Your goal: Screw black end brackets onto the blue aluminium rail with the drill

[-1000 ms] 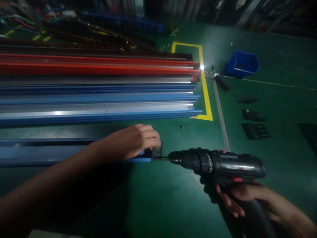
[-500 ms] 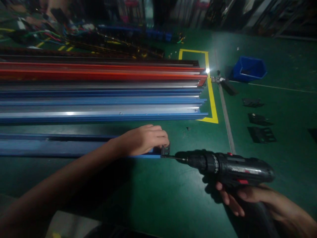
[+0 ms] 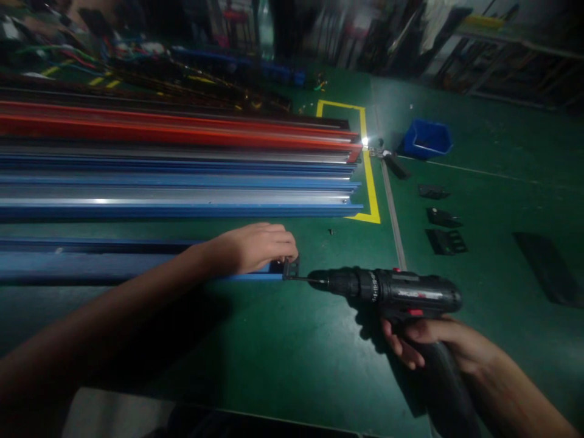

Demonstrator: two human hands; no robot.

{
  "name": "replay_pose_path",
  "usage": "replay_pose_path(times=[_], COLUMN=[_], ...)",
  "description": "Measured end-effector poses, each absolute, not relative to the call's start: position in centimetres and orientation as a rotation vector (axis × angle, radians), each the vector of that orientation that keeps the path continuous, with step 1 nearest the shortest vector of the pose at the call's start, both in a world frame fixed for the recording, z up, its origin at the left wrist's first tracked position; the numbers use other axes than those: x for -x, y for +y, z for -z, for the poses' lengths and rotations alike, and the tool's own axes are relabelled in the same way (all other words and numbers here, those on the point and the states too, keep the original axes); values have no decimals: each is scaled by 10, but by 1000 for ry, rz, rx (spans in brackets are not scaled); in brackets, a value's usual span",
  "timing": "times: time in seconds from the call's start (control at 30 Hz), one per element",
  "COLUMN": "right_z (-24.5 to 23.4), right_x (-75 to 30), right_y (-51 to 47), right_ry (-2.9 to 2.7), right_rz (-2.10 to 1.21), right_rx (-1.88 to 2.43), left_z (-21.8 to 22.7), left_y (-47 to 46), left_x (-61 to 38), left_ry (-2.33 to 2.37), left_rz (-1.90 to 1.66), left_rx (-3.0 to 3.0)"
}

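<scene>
My right hand (image 3: 438, 347) is wrapped round the grip of a black cordless drill (image 3: 387, 291), which lies level and points left. Its long thin bit reaches a black end bracket (image 3: 292, 267) at the right end of a blue metal profile (image 3: 137, 266). My left hand (image 3: 262, 247) is closed over that end, its fingertips on the bracket. The profile lies on the green floor, partly covered by my left forearm. Whether a screw sits at the bit's tip is too small to tell.
Beyond it lie several blue profiles (image 3: 182, 198) and red profiles (image 3: 182, 125), their ends within yellow floor tape (image 3: 371, 194). Right of them are a blue bin (image 3: 427, 139), a dark-handled tool (image 3: 396, 164), several black brackets (image 3: 444, 241) and a dark flat piece (image 3: 547, 267).
The whole view has shifted, so the floor items appear further left. Both hands keep their holds, and the drill bit remains at the bracket.
</scene>
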State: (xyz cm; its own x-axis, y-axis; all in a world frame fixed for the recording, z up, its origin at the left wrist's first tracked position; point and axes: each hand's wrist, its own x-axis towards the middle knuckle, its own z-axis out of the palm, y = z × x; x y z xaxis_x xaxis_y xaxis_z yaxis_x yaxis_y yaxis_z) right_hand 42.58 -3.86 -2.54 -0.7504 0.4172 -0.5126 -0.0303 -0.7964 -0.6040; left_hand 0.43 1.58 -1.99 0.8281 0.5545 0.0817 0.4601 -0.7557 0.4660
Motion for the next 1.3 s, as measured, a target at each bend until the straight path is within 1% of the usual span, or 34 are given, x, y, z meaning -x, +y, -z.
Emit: replay_pose_path(times=[0.33, 0.7, 0.8, 1.0, 1.17, 1.3], right_z=[26, 24, 22, 19, 18, 21], right_x=[-426, -426, -425, -421, -419, -421], right_y=[-37, -35, -34, -35, -35, -35], right_ry=[-966, -923, -934, -935, -900, -894], right_rz=[-2502, -2550, -2539, -2513, -2526, -2560], right_rx=[1082, 1013, 1031, 1082, 1081, 994], left_z=[15, 13, 13, 12, 6, 6], left_y=[16, 14, 13, 12, 10, 9], left_x=[-7, -7, -6, -5, -7, -8], left_ry=[763, 766, 777, 769, 777, 801], left_rz=[-240, -273, -254, -334, -298, -273], left_rx=[-2608, -2618, -2638, -2605, -2611, -2649])
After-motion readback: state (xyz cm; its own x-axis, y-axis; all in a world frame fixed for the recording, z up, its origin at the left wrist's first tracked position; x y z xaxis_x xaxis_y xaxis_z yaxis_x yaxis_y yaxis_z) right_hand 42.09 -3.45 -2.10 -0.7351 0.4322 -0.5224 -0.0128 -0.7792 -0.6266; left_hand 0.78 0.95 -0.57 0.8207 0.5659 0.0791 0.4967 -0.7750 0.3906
